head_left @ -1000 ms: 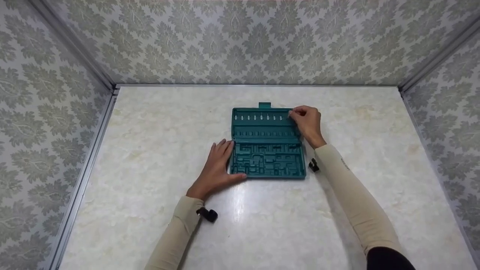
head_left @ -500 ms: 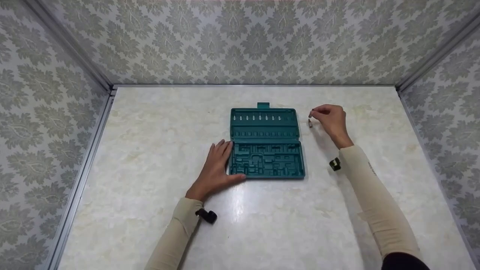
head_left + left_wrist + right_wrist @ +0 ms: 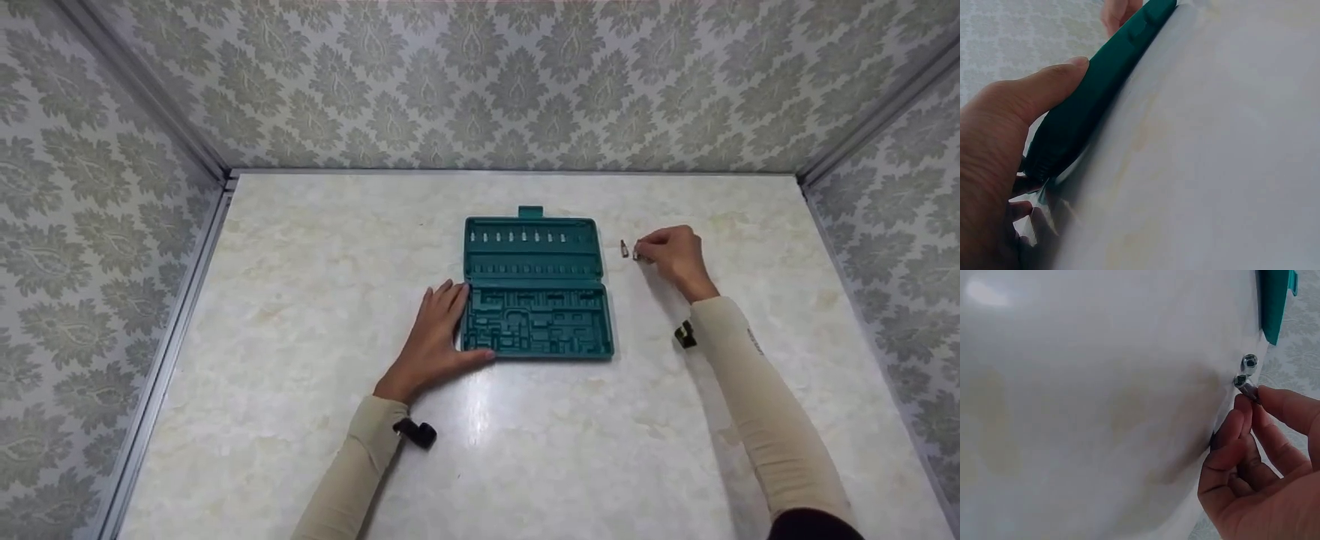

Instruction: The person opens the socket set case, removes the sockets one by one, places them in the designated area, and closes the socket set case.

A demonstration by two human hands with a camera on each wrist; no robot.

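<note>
A green plastic tool case (image 3: pixel 534 356) lies unfolded on the table. My left hand (image 3: pixel 427 352) rests at its near left corner, fingers along the left side and thumb on the front edge; the left wrist view shows the thumb (image 3: pixel 1064 84) against the green rim. To the right of the case, my right hand (image 3: pixel 677 259) pinches a small metal bit socket (image 3: pixel 1246 387) between thumb and fingertips, low over the tabletop. A second bit socket (image 3: pixel 624 249) lies just left of it. Several more bit sockets (image 3: pixel 523 236) sit in a row in the lid.
The pale marbled table (image 3: pixel 315 255) surrounds the case. Patterned wall panels (image 3: pixel 472 82) stand behind and at both sides. The case's latch tab (image 3: pixel 530 211) sticks out at the back. Moulded recesses fill the lower half.
My right hand has moved from the lid's upper right corner rightward, then down toward the tabletop, carrying a bit socket out of the row. The left hand has stayed in place.
</note>
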